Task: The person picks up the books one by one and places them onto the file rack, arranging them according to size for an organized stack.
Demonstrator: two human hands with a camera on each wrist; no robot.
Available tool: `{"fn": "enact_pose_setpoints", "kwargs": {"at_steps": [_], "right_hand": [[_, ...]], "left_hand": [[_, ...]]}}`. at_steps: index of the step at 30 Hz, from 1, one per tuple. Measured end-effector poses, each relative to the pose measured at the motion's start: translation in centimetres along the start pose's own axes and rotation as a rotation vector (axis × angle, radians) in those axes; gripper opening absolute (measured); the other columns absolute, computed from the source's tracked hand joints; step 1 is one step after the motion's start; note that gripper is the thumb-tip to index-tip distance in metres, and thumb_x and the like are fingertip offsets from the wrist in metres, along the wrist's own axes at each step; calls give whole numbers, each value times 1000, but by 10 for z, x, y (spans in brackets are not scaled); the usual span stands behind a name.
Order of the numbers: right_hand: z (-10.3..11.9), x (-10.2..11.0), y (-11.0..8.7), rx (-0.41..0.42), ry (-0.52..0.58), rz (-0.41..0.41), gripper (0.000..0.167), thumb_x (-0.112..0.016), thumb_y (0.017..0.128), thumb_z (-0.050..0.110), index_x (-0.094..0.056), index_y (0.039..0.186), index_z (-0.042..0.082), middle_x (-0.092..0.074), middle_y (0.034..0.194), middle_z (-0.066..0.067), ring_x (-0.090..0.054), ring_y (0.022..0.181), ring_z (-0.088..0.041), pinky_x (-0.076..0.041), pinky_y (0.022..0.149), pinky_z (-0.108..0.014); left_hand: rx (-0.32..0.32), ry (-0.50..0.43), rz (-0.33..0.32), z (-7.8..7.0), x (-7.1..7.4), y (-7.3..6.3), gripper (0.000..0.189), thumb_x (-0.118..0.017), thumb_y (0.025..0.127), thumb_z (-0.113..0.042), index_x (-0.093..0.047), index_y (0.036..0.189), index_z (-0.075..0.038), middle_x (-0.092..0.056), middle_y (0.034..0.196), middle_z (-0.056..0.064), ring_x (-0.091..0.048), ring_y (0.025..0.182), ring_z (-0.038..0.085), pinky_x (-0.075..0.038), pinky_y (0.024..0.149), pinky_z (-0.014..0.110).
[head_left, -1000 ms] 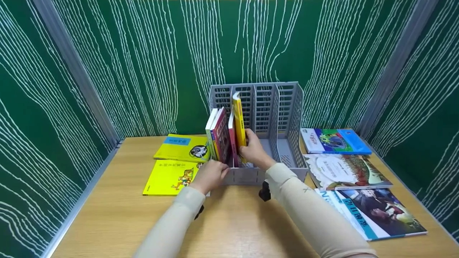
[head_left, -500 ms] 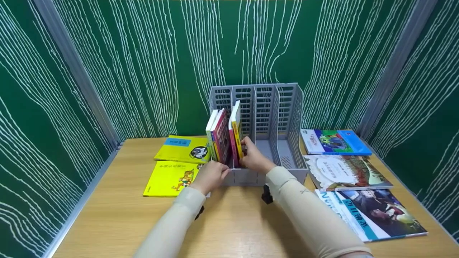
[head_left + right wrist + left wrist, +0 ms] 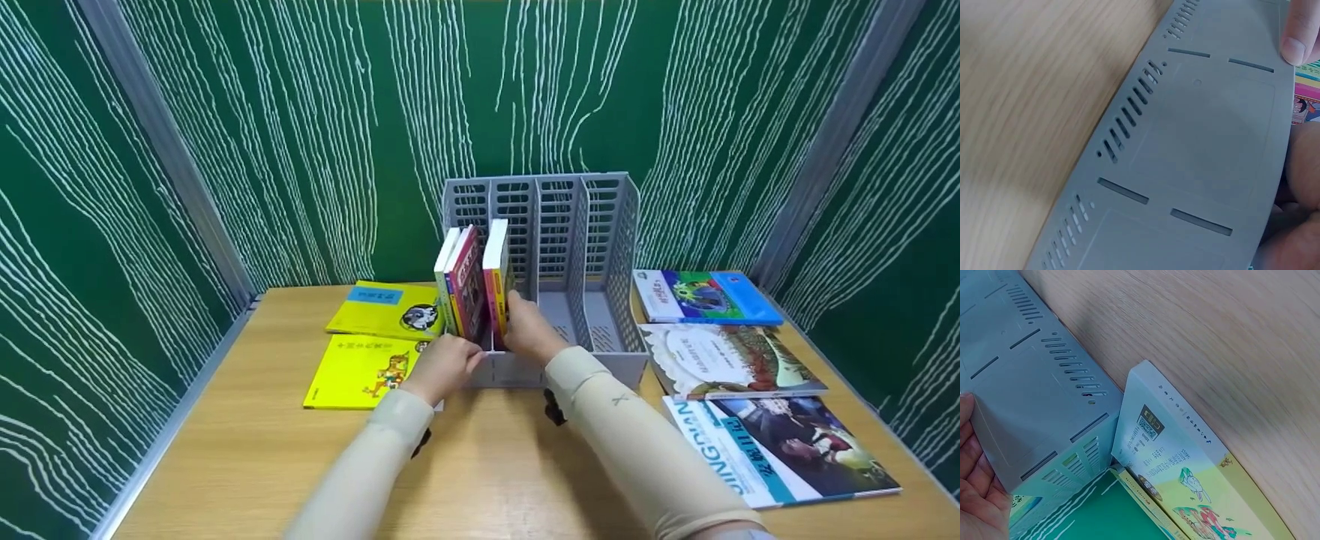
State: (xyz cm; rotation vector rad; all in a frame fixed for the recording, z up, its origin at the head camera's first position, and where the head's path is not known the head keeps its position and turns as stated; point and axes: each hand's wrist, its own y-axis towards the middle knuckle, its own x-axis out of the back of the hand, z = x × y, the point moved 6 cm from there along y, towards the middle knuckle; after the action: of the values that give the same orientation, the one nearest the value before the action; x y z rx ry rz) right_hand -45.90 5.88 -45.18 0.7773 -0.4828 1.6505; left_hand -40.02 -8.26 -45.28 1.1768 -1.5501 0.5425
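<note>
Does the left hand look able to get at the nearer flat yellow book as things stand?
Probably yes: the nearer flat yellow book lies close to the left hand with nothing seen on top, though that hand would first have to leave the rack.

Upright books point(image 3: 466, 289) stand in the rack's point(image 3: 517, 371) two left compartments, at your left hand point(image 3: 442, 367) and right hand point(image 3: 534, 330). Left of both hands lie two flat books point(image 3: 360, 371); right, three flat books point(image 3: 731, 360).
</note>
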Motion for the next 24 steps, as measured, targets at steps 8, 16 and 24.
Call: {"fn": "enact_pose_setpoints", "kwargs": {"at_steps": [8,16,24], "right_hand": [[0,4,-3,-21,17,23,51,-65,93,-17,-52,138,5,-68,134,-21,-69,120,-33,-60,107,-54],[9,32,-15,44,-102,34,35,-75,96,-2,-72,131,-5,-75,131,-25,-71,124,-40,-59,108,-54],[4,69,-32,6,-104,31,44,-75,99,4,-67,142,-1,-70,142,-22,-68,131,-38,-57,112,-52]], "left_hand": [[-14,-8,-1,0,1,0,31,-64,111,-29,-86,103,-7,-72,76,1,-55,66,12,-48,64,24],[-24,-16,-7,1,-1,-1,31,-65,111,-28,-86,103,-7,-76,78,4,-55,65,13,-49,65,27],[-6,-27,-7,-1,1,-2,29,-65,110,-26,-86,111,-6,-84,100,9,-73,80,20,-66,83,37]]}}
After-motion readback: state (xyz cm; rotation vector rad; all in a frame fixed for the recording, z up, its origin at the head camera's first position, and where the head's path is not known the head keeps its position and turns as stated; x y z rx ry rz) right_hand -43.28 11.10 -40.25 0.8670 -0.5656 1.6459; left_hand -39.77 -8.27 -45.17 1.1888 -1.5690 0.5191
